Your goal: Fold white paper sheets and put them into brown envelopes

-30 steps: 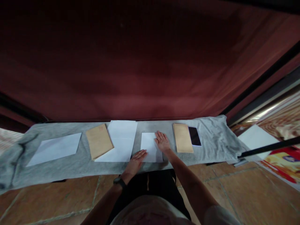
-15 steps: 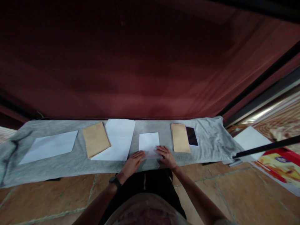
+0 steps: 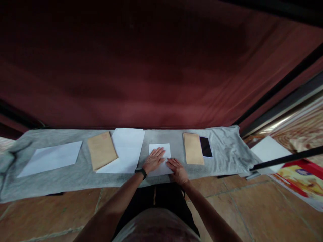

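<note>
A small white sheet of paper [image 3: 165, 148] lies in front of me on the grey cloth, partly covered by both hands. My left hand [image 3: 154, 160] rests flat across its middle, fingers stretched toward the upper right. My right hand [image 3: 178, 169] touches the sheet's right side with its fingers extended. Whether the paper is folded I cannot tell. Left of it are larger white sheets [image 3: 127, 148], with a stack of brown envelopes [image 3: 102, 150] over their left edge. More brown envelopes [image 3: 193, 148] lie to the right.
A grey cloth [image 3: 223, 148] covers the long, narrow surface. A phone [image 3: 206, 146] lies beside the right envelopes. Another white sheet [image 3: 51, 158] is at far left. A dark red panel [image 3: 151, 84] rises behind. At lower right are a white board [image 3: 271, 151] and a colourful box [image 3: 305, 178].
My left hand has moved up and right, from the paper's lower left corner onto its middle. My right hand has shifted only slightly, staying at the right side.
</note>
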`<act>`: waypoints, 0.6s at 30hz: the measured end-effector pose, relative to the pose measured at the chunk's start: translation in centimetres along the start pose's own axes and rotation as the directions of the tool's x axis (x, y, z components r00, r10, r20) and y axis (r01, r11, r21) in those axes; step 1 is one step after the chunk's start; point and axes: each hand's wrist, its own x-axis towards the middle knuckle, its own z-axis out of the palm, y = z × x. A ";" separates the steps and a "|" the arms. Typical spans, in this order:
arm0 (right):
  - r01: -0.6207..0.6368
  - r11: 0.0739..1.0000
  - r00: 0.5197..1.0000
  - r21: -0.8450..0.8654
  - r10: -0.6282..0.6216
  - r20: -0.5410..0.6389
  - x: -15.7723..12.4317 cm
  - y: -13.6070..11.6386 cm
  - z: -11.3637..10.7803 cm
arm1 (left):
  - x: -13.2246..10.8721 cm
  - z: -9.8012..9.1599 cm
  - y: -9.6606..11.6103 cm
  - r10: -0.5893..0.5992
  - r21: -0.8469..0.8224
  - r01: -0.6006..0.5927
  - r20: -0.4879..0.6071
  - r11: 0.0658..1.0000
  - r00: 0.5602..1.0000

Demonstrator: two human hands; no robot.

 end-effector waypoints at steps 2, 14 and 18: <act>-0.001 1.000 1.000 0.021 0.001 -0.012 0.0 0.1 0.1 | -0.2 0.2 -1.3 -0.051 0.018 0.051 -0.039 0.999 0.998; -0.075 0.988 0.992 0.138 0.088 -0.094 0.3 0.0 0.0 | -9.2 0.7 -2.7 -0.220 -0.393 0.155 -0.126 0.906 0.967; -0.162 0.976 0.974 0.147 0.182 -0.134 0.6 -0.4 0.0 | -9.8 0.3 -1.8 -0.283 -0.439 0.191 -0.152 0.878 0.947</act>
